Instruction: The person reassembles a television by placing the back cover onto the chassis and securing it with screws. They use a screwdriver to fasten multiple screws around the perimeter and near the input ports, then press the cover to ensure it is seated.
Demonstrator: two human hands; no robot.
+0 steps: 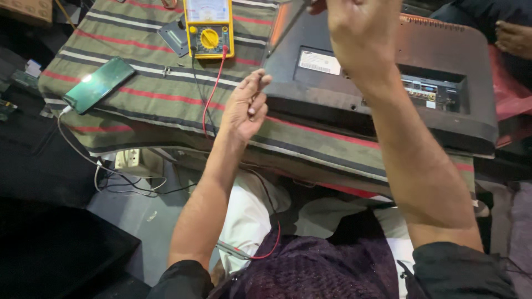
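Left hand is seen resting on the striped cloth that covers the bench, its fingers curled shut around a thin dark probe, just beside the near-left edge of the black television. Right hand is raised over the television's back; its fingers are cut off by the top of the frame, so whether it grips anything cannot be told.

The cloth is grey-green with red, white and dark stripes. The television lies face down on it, and a white rectangular label is stuck on its back panel, with a recessed port panel to the right. A yellow multimeter is set at the far edge, red and black leads trailing from it toward the left hand. A green phone lies at the cloth's left side, a white cable plugged in. Below the bench, a white socket block and grey floor are visible. Both forearms are extended forward, bare to the elbows.
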